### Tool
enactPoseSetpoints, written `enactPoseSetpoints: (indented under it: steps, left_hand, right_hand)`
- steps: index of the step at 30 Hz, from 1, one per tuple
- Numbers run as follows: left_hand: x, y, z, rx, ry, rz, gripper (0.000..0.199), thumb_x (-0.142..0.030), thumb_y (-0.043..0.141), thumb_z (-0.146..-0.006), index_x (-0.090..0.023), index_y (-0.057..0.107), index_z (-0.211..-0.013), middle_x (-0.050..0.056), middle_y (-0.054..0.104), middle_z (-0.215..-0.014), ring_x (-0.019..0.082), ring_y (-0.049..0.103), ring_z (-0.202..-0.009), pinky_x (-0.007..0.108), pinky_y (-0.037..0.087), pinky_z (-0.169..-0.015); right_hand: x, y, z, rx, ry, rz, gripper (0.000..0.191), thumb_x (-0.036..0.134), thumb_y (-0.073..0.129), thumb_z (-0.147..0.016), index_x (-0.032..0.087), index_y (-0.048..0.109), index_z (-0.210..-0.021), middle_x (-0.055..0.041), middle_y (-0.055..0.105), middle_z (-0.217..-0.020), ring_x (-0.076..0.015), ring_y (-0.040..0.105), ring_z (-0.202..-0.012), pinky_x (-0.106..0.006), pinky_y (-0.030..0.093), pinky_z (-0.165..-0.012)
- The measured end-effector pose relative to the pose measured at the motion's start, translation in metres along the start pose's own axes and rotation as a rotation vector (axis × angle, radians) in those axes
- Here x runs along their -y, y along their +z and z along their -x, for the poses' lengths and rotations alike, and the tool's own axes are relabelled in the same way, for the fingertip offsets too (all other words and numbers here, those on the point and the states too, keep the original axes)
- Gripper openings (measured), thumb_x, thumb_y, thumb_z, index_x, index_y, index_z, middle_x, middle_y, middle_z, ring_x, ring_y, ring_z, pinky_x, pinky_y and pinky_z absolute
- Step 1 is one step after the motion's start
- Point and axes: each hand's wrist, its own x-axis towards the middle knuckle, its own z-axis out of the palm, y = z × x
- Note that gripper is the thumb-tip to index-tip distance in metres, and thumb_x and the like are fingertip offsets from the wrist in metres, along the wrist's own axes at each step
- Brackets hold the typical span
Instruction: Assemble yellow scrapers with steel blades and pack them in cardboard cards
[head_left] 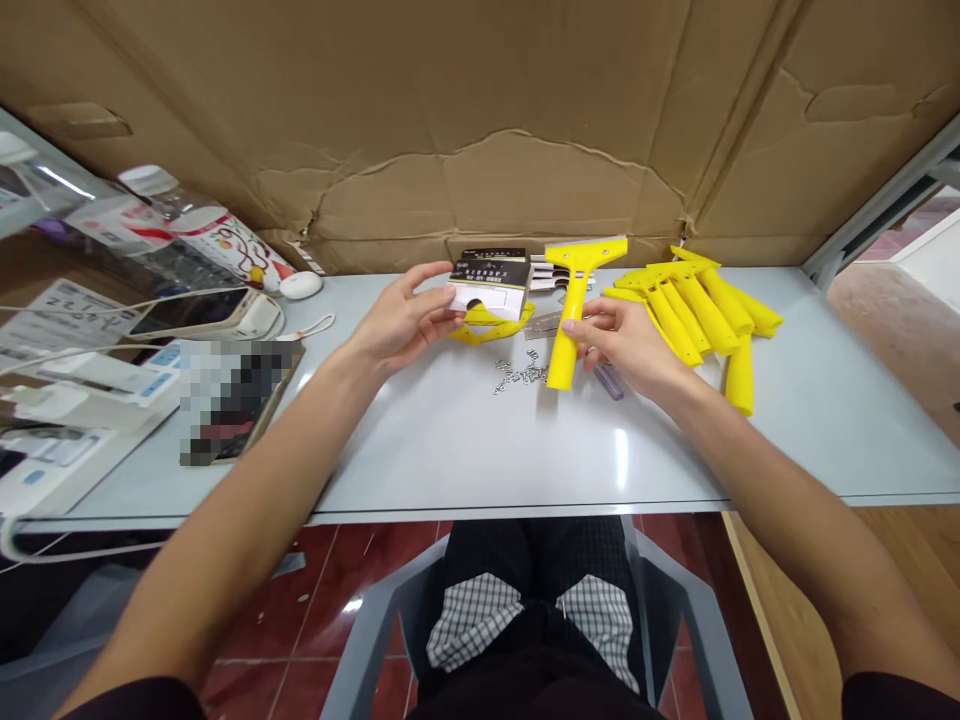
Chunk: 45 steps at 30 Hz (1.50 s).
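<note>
My left hand (415, 316) grips a small black-and-white box (489, 288) by its left end, above the table. In my right hand (624, 343) is a yellow scraper (571, 318), its handle pinched between thumb and fingers and its wide head turned up and away from me. Below and between the hands lies a little heap of metal screws (521, 372). Behind them are flat yellow pieces (491, 328) and thin metal blades (543, 326). A screwdriver with a clear purplish handle (608, 381) lies partly hidden under my right hand.
Several yellow scraper handles (701, 305) are piled on the right. More small boxes (559, 272) stand against the cardboard (480, 120) at the back. On the left are bottles (217, 235), a white device (214, 314), a phone (240, 405), cables and a power strip (97, 440).
</note>
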Motion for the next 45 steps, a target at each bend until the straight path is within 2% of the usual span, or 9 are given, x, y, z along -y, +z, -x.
enactPoseSetpoints:
  steps: [4, 7, 11, 17, 22, 25, 29, 36, 45]
  left_hand:
    - [0.019, 0.011, 0.016, 0.121, 0.088, -0.05, 0.051, -0.021, 0.097, -0.083, -0.021, 0.076, -0.129, 0.008, 0.082, -0.101, 0.017, 0.077, -0.079, 0.03, 0.068, -0.077]
    - [0.028, 0.018, 0.029, 0.122, 0.154, -0.075, 0.034, -0.024, 0.095, -0.084, -0.02, 0.08, -0.114, 0.007, 0.08, -0.1, 0.018, 0.077, -0.083, 0.033, 0.07, -0.079]
    - [0.036, 0.023, 0.043, 0.138, 0.105, -0.069, 0.021, -0.024, 0.094, -0.084, -0.017, 0.079, -0.096, 0.007, 0.077, -0.103, 0.018, 0.077, -0.082, 0.037, 0.072, -0.08]
    - [0.042, 0.022, 0.047, 0.172, 0.063, -0.104, 0.048, -0.021, 0.098, -0.081, -0.021, 0.078, -0.125, 0.005, 0.068, -0.11, 0.017, 0.077, -0.082, 0.041, 0.075, -0.082]
    - [0.038, 0.017, 0.046, 0.208, 0.04, -0.131, 0.062, -0.022, 0.099, -0.082, -0.021, 0.075, -0.139, 0.014, 0.069, -0.133, 0.024, 0.08, -0.098, 0.044, 0.076, -0.085]
    - [0.034, 0.015, 0.045, 0.213, 0.093, -0.147, 0.062, -0.022, 0.098, -0.084, -0.023, 0.074, -0.141, 0.014, 0.072, -0.134, 0.027, 0.081, -0.105, 0.047, 0.076, -0.09]
    - [0.032, 0.014, 0.043, 0.208, 0.181, -0.143, 0.063, -0.024, 0.096, -0.086, -0.024, 0.07, -0.144, 0.013, 0.077, -0.128, 0.028, 0.081, -0.109, 0.05, 0.075, -0.093]
    - [0.033, 0.011, 0.04, 0.255, 0.194, -0.198, 0.064, -0.027, 0.1, -0.082, -0.024, 0.072, -0.14, 0.012, 0.074, -0.131, 0.026, 0.082, -0.102, 0.049, 0.077, -0.091]
    - [0.031, 0.01, 0.044, 0.424, 0.081, -0.272, 0.066, -0.028, 0.101, -0.081, -0.027, 0.067, -0.138, 0.013, 0.072, -0.143, 0.024, 0.086, -0.082, 0.048, 0.078, -0.08]
  right_hand:
    - [0.004, -0.003, -0.001, -0.037, -0.031, -0.029, 0.054, 0.059, 0.104, -0.069, 0.021, 0.077, -0.096, -0.0051, 0.079, -0.083, -0.0172, 0.068, -0.07, -0.03, 0.057, -0.055]
    - [0.005, -0.005, -0.001, -0.051, -0.043, -0.009, 0.054, 0.06, 0.105, -0.068, 0.021, 0.078, -0.095, -0.0053, 0.078, -0.083, -0.0165, 0.067, -0.068, -0.03, 0.057, -0.055]
    - [0.004, -0.004, -0.001, -0.032, -0.025, -0.002, 0.053, 0.059, 0.105, -0.069, 0.022, 0.079, -0.094, -0.0056, 0.079, -0.085, -0.0162, 0.067, -0.067, -0.031, 0.058, -0.055]
    - [0.0, -0.001, 0.0, 0.02, -0.009, 0.005, 0.052, 0.059, 0.105, -0.071, 0.021, 0.08, -0.096, -0.0044, 0.078, -0.086, -0.0156, 0.067, -0.065, -0.032, 0.059, -0.056]
    - [-0.001, 0.0, 0.001, 0.049, -0.001, -0.033, 0.048, 0.054, 0.104, -0.074, 0.02, 0.08, -0.098, -0.004, 0.077, -0.084, -0.0153, 0.067, -0.066, -0.03, 0.059, -0.056]
    - [-0.001, 0.001, 0.002, 0.089, 0.008, -0.043, 0.045, 0.05, 0.104, -0.075, 0.02, 0.081, -0.099, -0.0031, 0.076, -0.082, -0.0151, 0.067, -0.066, -0.03, 0.059, -0.056]
    - [0.001, 0.001, 0.005, 0.096, -0.021, -0.02, 0.042, 0.049, 0.102, -0.078, 0.021, 0.082, -0.103, -0.006, 0.08, -0.097, -0.0164, 0.07, -0.072, -0.031, 0.062, -0.059]
    - [0.006, -0.006, 0.0, -0.128, -0.06, -0.087, 0.03, 0.044, 0.096, -0.084, 0.024, 0.077, -0.096, -0.0058, 0.075, -0.096, -0.0193, 0.07, -0.08, -0.032, 0.063, -0.058]
    - [0.0, -0.019, -0.009, -0.336, -0.202, -0.081, 0.045, 0.06, 0.092, -0.086, 0.029, 0.063, -0.1, -0.0058, 0.074, -0.114, -0.0266, 0.078, -0.1, -0.043, 0.072, -0.075]
